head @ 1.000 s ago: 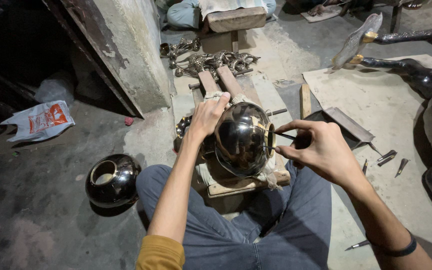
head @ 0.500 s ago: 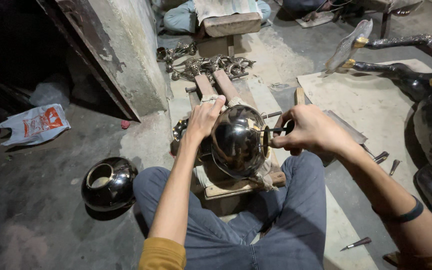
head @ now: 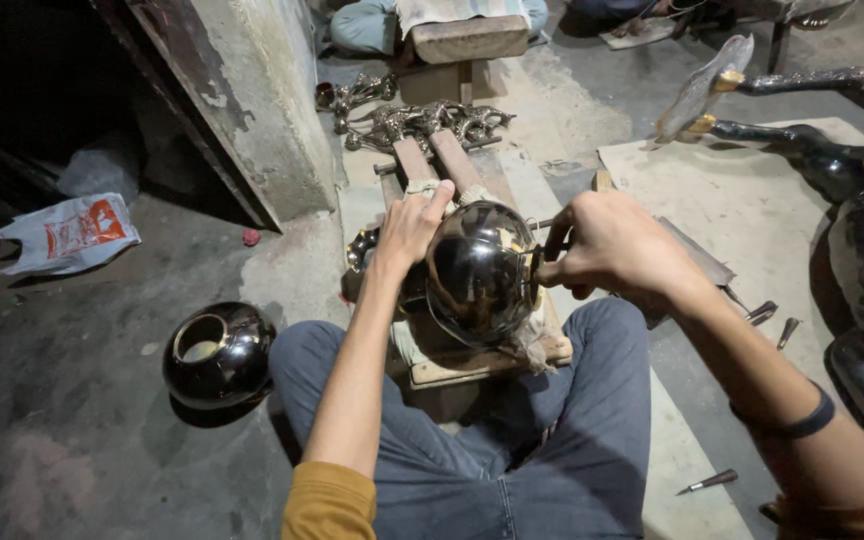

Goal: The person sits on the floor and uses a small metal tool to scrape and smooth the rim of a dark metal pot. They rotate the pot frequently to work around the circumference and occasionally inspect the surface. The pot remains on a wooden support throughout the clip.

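1. Fingers [head: 434, 205] of the left hand [head: 407, 232] lie spread and flat on the upper left side of the pot [head: 482, 270], pressing it, not clenched.
2. I see the right hand [head: 617, 248] clenched around a thin tool [head: 549, 247], its tip at the pot's right rim.
3. I note the pot lies on its side on a wooden block [head: 482, 360], between my knees, mouth to the right.
4. I see a second pot [head: 217, 352] standing upright on the floor, well to the left.
5. I note a plastic bag [head: 67, 232] farther left, ornate metal pieces [head: 422, 122] beyond the block, and loose punches [head: 767, 315] to the right.
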